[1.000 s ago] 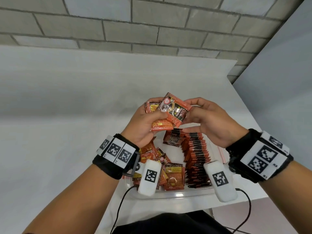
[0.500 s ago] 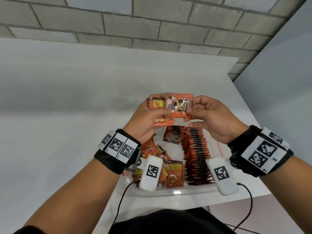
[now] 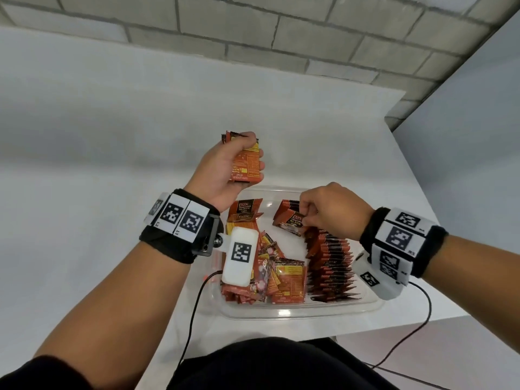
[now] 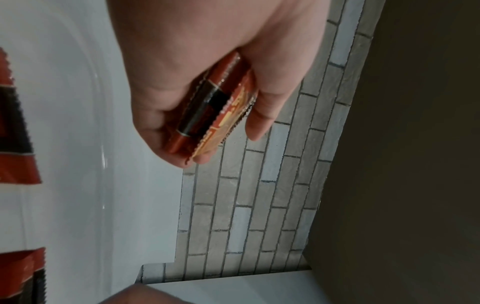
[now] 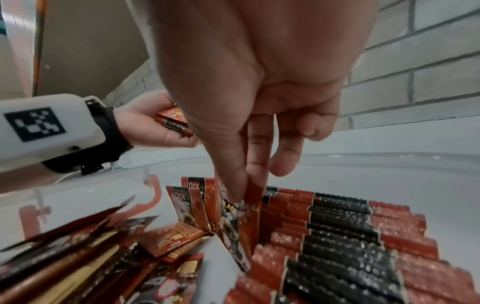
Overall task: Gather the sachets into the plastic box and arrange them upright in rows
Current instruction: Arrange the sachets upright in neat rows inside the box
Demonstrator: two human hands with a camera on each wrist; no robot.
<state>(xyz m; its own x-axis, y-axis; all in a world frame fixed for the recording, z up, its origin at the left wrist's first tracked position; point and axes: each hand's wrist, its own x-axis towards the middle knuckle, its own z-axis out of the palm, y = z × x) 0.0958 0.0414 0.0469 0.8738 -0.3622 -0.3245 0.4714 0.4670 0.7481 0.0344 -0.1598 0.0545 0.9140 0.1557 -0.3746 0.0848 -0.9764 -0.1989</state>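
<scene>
A clear plastic box (image 3: 304, 312) sits at the table's near edge. A row of upright orange-and-black sachets (image 3: 330, 266) fills its right side; loose sachets (image 3: 270, 280) lie in a heap on its left. My left hand (image 3: 239, 164) is raised beyond the box and grips a small stack of sachets (image 3: 246, 164), seen edge-on as the held stack (image 4: 215, 115). My right hand (image 3: 309, 212) is down in the box and pinches one sachet (image 3: 289, 220) at the far end of the row; in the right wrist view thumb and forefinger hold that sachet (image 5: 241, 222) by its top edge.
The white table (image 3: 112, 164) stretches left and back to a grey brick wall (image 3: 281, 38). Its right edge and near edge run close to the box. Two sachets (image 3: 244, 212) lean against the box's far left wall. Camera cables (image 3: 194, 319) hang off the near edge.
The hands have parted. My right hand has dropped with one sachet from the stack down to the far end of the row. My left hand keeps the rest and has shifted left.
</scene>
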